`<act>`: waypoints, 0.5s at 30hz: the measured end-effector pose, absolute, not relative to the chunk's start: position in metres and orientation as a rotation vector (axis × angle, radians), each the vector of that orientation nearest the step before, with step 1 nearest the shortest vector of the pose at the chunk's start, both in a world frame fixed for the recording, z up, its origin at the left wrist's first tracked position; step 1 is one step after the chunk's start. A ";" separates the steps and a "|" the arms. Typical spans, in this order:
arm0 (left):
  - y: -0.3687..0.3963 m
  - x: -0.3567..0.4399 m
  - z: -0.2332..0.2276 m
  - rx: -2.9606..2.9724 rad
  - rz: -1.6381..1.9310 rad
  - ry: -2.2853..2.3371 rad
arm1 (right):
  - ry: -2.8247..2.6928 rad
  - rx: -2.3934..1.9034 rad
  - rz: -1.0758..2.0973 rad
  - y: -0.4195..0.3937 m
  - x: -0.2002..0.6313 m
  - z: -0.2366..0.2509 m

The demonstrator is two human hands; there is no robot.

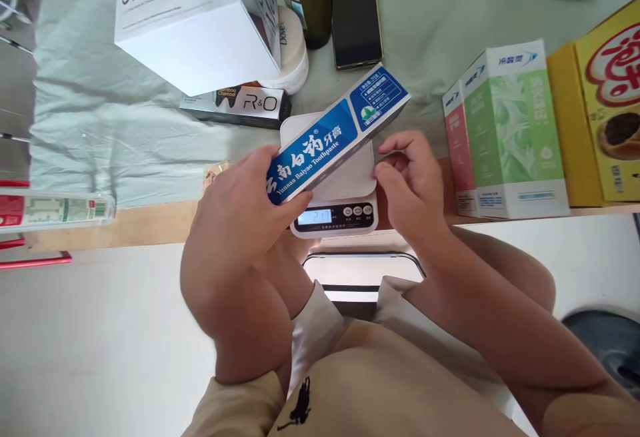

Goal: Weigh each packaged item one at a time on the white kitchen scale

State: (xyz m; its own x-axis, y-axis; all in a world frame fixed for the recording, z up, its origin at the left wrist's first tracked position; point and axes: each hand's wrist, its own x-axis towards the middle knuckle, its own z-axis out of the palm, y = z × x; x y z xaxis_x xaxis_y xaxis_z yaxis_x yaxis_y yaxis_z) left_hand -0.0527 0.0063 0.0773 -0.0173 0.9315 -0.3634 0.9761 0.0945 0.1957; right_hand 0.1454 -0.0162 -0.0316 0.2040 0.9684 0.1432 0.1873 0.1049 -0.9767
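My left hand (pixel 240 217) is closed around the near end of a blue Yunnan Baiyao toothpaste box (pixel 320 140), which slants up to the right over a white digital scale (pixel 345 180). The lit display (pixel 315 217) seems to read 217. Whether the box touches the weighing plate, I cannot tell. Beside the plate's right edge is my right hand (pixel 413 184), its fingers loosely curled, thumb and index finger apart, with nothing visible between them.
Behind the scale are a black R&O box (pixel 240 105), a round Dove tub (pixel 290 54), a large white box (pixel 200 44), a green bottle (pixel 313 4) and a phone (pixel 357 20). Green-white cartons (pixel 520 137) and a yellow box (pixel 580 124) stand right. A clear bottle (pixel 65 210) lies left.
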 end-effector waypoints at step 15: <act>-0.033 0.056 0.050 1.974 0.470 1.868 | -1.366 -1.213 1.014 -0.048 0.171 -0.021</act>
State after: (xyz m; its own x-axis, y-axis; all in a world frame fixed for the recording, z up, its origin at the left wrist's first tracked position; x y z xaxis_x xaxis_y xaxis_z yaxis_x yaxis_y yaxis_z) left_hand 0.0560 -0.0334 0.0499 0.0597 0.9981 -0.0180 0.8705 -0.0432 0.4902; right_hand 0.1715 -0.0478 -0.0208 0.0085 0.9892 0.1462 0.1459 0.1434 -0.9789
